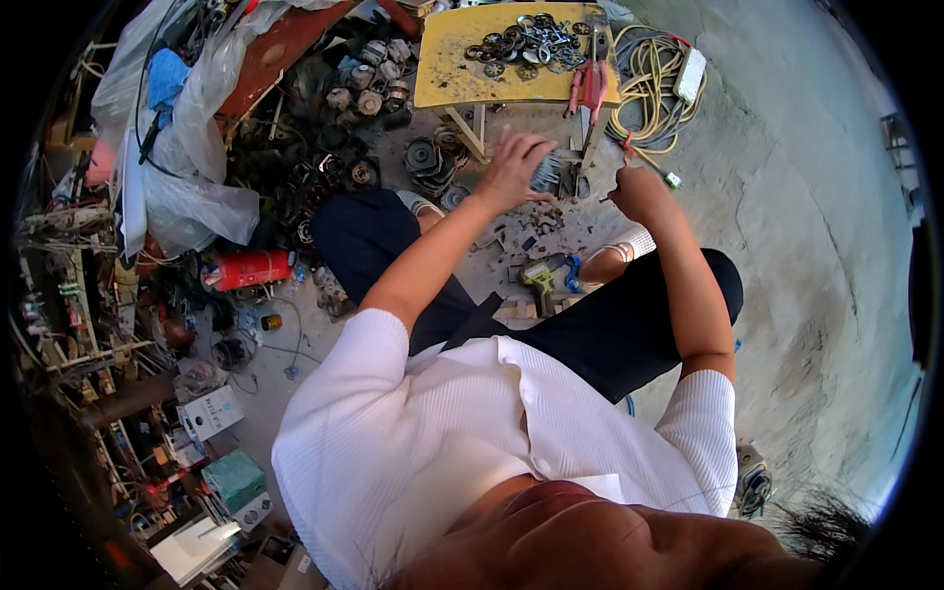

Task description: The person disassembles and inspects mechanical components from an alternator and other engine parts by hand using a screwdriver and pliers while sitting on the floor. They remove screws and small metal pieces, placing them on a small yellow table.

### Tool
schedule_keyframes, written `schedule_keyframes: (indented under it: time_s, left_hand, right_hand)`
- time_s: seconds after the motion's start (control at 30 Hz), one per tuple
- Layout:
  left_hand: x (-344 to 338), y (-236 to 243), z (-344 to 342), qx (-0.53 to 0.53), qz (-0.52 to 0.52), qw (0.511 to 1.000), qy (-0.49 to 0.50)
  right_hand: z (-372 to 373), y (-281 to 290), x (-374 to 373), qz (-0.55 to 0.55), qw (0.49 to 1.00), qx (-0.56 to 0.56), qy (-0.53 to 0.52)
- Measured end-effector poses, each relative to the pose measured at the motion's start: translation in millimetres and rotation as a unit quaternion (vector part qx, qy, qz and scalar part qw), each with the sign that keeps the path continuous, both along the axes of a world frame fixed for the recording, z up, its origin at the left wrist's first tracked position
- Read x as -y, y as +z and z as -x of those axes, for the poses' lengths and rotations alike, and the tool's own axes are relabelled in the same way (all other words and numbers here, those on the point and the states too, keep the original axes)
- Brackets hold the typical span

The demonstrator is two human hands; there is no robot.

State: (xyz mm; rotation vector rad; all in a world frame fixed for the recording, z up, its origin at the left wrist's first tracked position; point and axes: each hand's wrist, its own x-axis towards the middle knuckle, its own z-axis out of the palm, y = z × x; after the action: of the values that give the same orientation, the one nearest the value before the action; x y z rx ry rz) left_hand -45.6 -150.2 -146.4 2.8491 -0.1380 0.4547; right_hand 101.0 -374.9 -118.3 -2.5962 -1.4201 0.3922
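My left hand (513,175), a little blurred, curls around a grey ridged metal part (546,175) in front of the yellow table. To its right my right hand (645,195) is closed in a fist. A short dark tip pokes out of its left side, but the fist hides the rest. Several dark and shiny metal rings (526,44) lie heaped on the yellow tabletop (447,74). Red-handled pliers (592,84) rest at the table's right edge. Below my hands, a yellow-green power drill (539,280) lies between my feet.
Coiled yellow and grey cable (639,88) with a white power strip (690,74) lies right of the table. Used motor parts (369,84) pile up at the left, near a red cylinder (248,269) and clear plastic sheeting (197,157). Small scraps litter the floor (531,231).
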Motion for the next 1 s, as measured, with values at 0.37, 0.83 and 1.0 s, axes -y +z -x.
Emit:
schedule_keyframes:
  time_s: [0.37,0.83,1.0]
  left_hand:
    - [6,-68,-46,0.005,0.046,0.999,0.013]
    - [-6,-196,97,-0.028,0.844,0.013,0.535]
    - [-18,-244,114,-0.019,0.788,0.020,0.616]
  right_hand:
    - [-8,17,-7,-0.163,0.962,-0.209,-0.074]
    - [8,-1,-21,0.045,0.970,-0.236,-0.019]
    - [8,-13,-32,0.066,0.972,-0.227,-0.009]
